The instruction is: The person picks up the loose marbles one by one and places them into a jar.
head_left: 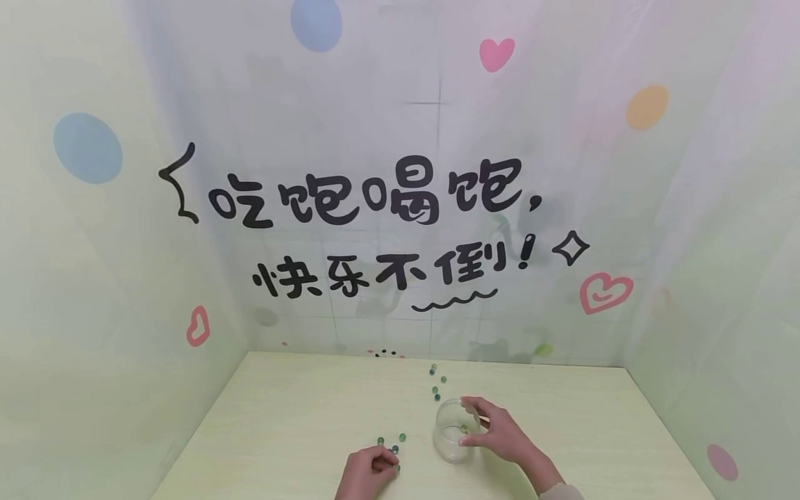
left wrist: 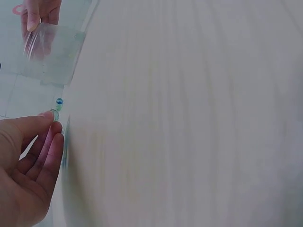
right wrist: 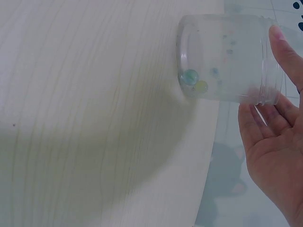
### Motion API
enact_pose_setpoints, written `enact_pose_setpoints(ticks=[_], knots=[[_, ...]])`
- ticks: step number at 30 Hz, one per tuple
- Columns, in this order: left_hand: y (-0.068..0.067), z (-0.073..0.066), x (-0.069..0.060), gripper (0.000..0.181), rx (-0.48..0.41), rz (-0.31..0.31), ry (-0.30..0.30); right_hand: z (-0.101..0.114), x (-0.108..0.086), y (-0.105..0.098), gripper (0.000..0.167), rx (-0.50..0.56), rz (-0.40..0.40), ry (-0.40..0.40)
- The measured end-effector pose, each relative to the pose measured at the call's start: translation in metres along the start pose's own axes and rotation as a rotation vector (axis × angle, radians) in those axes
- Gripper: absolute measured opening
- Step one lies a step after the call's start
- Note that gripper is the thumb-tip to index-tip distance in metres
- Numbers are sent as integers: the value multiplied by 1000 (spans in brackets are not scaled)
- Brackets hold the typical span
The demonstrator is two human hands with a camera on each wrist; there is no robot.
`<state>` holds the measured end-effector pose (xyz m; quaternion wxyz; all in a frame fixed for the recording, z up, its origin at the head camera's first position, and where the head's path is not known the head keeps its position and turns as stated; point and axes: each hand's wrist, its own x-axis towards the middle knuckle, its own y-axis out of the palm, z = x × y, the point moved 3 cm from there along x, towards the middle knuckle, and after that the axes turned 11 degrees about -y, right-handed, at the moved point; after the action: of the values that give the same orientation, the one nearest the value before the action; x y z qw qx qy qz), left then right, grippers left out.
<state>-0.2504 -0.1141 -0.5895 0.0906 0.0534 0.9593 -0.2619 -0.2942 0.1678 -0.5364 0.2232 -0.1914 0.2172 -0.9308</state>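
My right hand (head_left: 503, 434) grips a clear jar (head_left: 446, 444) near its rim, thumb on one side and fingers on the other. In the right wrist view, a blue-green marble (right wrist: 190, 77) and a yellowish marble (right wrist: 201, 86) lie inside the jar at its bottom. My left hand (head_left: 364, 473) is to the left of the jar, and in the left wrist view it pinches a greenish marble (left wrist: 55, 115) between thumb and index finger. A few marbles lie by its fingers, among them a green one (head_left: 403, 437) and a blue one (head_left: 395, 450).
Several more marbles (head_left: 437, 397) lie on the pale table (head_left: 281, 410) behind the jar, in a loose line toward the back edge. A printed curtain (head_left: 375, 312) stands behind the table and along both sides.
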Motion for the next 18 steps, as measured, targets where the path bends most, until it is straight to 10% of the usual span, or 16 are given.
enact_pose_setpoints(ticks=[18], knots=[[-1,-4,-2,9,-3,-10,19,1,0,0,72,2,0,-12]])
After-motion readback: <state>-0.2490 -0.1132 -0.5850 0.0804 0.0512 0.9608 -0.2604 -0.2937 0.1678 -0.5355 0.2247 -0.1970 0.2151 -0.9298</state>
